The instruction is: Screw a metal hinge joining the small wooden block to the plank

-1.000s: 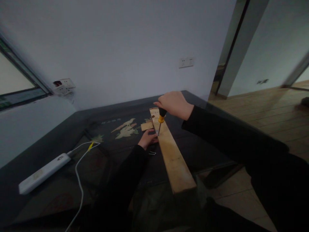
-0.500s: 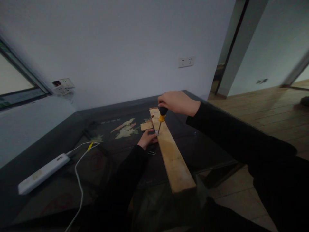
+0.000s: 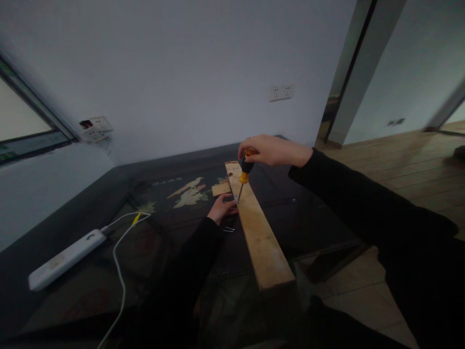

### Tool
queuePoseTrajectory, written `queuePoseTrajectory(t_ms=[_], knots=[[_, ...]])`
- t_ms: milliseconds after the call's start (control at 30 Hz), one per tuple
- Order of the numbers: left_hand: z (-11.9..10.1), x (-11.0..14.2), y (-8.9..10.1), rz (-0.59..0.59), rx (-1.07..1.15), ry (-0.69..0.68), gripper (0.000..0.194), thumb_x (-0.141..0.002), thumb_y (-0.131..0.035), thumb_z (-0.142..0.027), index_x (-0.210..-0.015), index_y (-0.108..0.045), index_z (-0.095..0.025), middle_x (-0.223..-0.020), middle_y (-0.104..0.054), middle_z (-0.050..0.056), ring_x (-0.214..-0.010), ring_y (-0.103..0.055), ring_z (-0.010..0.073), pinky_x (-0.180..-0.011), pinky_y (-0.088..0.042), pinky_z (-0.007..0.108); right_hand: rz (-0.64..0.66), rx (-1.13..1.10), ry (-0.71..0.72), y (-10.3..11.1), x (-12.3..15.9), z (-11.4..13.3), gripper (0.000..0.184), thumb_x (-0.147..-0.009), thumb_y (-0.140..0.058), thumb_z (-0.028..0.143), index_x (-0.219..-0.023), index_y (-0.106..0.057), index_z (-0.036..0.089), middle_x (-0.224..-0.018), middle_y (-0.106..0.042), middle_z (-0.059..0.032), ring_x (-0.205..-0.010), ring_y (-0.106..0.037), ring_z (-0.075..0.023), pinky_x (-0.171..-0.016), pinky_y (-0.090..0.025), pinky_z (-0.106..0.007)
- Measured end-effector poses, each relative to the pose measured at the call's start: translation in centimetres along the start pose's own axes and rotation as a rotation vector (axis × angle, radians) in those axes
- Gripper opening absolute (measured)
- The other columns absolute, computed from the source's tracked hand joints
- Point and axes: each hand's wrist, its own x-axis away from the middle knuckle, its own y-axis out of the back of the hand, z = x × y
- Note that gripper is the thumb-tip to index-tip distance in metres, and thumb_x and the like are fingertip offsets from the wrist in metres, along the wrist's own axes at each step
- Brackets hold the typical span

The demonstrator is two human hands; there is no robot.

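Note:
A long wooden plank (image 3: 262, 237) lies lengthwise on the dark table, its near end jutting over the front edge. My right hand (image 3: 264, 149) grips the black and yellow handle of a screwdriver (image 3: 244, 177) from above. The shaft points down, tip at a small metal piece (image 3: 236, 198) on the plank's left edge. My left hand (image 3: 222, 209) is closed against that edge, thumb and fingers at the metal piece; its exact shape is too small to tell. Beside the left hand, two thin screws (image 3: 228, 229) lie on the table. A small wood block (image 3: 221, 189) sits just beyond.
A white power strip (image 3: 67, 259) and its white cable (image 3: 119, 276) with a yellow tag occupy the table's left side. A small shiny item (image 3: 293, 200) lies right of the plank. The wall with a socket (image 3: 281, 92) rises behind the table (image 3: 163, 165).
My right hand has shifted slightly right and its fingers have loosened and turned around the handle, so the handle's top now shows. My left hand and the plank hold still.

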Motion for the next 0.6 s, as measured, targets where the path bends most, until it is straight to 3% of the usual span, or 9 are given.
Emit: queuePoseTrajectory(t_ms=[100, 200, 300, 433, 533, 600], knots=[[0.0, -0.1, -0.1, -0.005, 0.002, 0.008, 0.045, -0.08, -0.073, -0.016, -0.116, -0.047, -0.014, -0.084, -0.071, 0.007, -0.059, -0.069, 0.0146, -0.065, -0.059, 0.028, -0.058, 0.138, -0.086, -0.4, 0.2, 0.8, 0.028, -0.093, -0.049, 0.032, -0.104, -0.07, 0.017, -0.1, -0.069, -0.0102, -0.087, -0.058, -0.0188, -0.068, -0.033, -0.028], [-0.1, 0.0, -0.1, 0.004, 0.002, 0.002, 0.043, -0.081, -0.071, -0.014, -0.117, -0.047, -0.014, -0.085, -0.071, 0.008, -0.059, -0.069, 0.0138, -0.064, -0.059, 0.026, -0.125, 0.251, -0.234, -1.3, 0.2, 1.6, 0.041, -0.096, -0.04, 0.042, -0.101, -0.071, 0.015, -0.095, -0.07, -0.0135, -0.083, -0.06, -0.0204, -0.065, -0.032, -0.029], [-0.2, 0.1, -0.1, -0.003, 0.005, -0.002, 0.041, -0.082, -0.07, -0.012, -0.116, -0.047, -0.014, -0.084, -0.07, 0.008, -0.059, -0.069, 0.0134, -0.064, -0.058, 0.026, -0.145, 0.242, -0.312, -1.7, 0.1, 1.6, 0.05, -0.096, -0.036, 0.05, -0.098, -0.072, 0.015, -0.091, -0.07, -0.0141, -0.08, -0.06, -0.0203, -0.065, -0.032, -0.029], [-0.2, 0.3, -0.1, -0.011, -0.008, -0.002, 0.039, -0.082, -0.069, -0.013, -0.115, -0.048, -0.014, -0.086, -0.071, 0.008, -0.06, -0.069, 0.0139, -0.065, -0.058, 0.026, -0.082, 0.067, -0.191, -1.0, 0.2, 0.7, 0.041, -0.09, -0.05, 0.052, -0.104, -0.071, 0.019, -0.095, -0.069, -0.0101, -0.082, -0.058, -0.0189, -0.066, -0.033, -0.029], [-0.2, 0.4, -0.1, 0.004, -0.016, -0.006, 0.038, -0.083, -0.069, -0.014, -0.115, -0.049, -0.014, -0.084, -0.071, 0.007, -0.06, -0.069, 0.0136, -0.065, -0.058, 0.026, -0.005, -0.037, -0.023, -0.2, 0.3, 0.1, 0.034, -0.086, -0.059, 0.037, -0.113, -0.067, 0.019, -0.105, -0.068, -0.0079, -0.087, -0.057, -0.0174, -0.07, -0.035, -0.028], [-0.2, 0.5, -0.1, 0.006, -0.022, -0.004, 0.039, -0.083, -0.07, -0.015, -0.115, -0.048, -0.014, -0.083, -0.071, 0.007, -0.06, -0.069, 0.0133, -0.065, -0.058, 0.025, 0.035, -0.047, 0.012, 0.0, 0.3, 0.0, 0.03, -0.086, -0.057, 0.028, -0.113, -0.067, 0.018, -0.104, -0.068, -0.0072, -0.087, -0.057, -0.0165, -0.072, -0.035, -0.027]])
